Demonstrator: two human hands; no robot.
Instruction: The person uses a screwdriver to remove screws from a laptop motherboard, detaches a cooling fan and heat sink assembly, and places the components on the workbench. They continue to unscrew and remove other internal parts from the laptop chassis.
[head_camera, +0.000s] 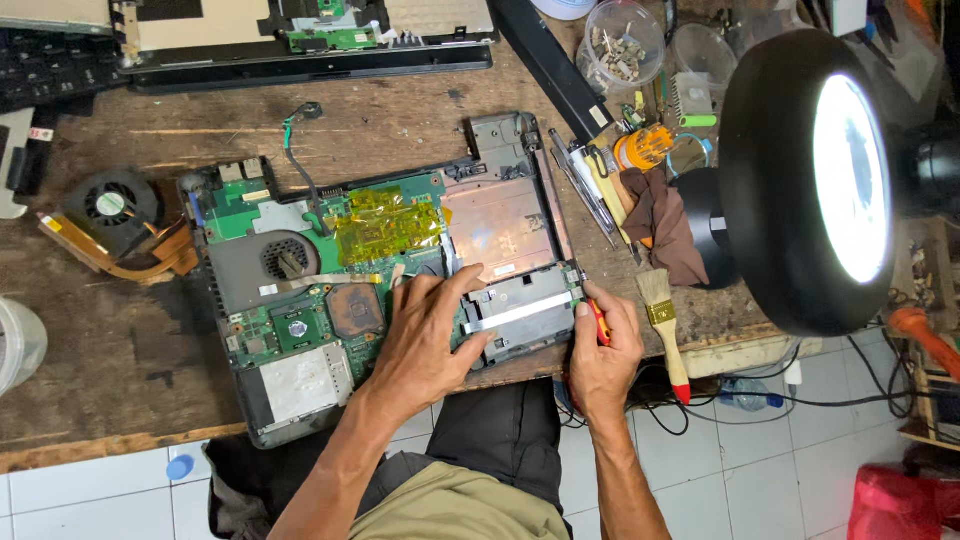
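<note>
An opened laptop base (300, 300) lies on the wooden workbench, its green circuit board, a yellow-taped patch (385, 222) and a copper-coloured plate (497, 222) exposed. My left hand (425, 335) rests flat on the board, fingers spread over the black drive bay (520, 312) at the front right corner. My right hand (603, 345) grips a red-handled screwdriver (598, 322), its tip at the right edge of that bay.
A cooling fan with copper heat pipes (115, 215) lies left. Another laptop part (300, 40) sits at the back. A paintbrush (662, 330), tweezers, a brown rag (662, 215), screw containers (622, 45) and a lit round magnifier lamp (830, 180) crowd the right.
</note>
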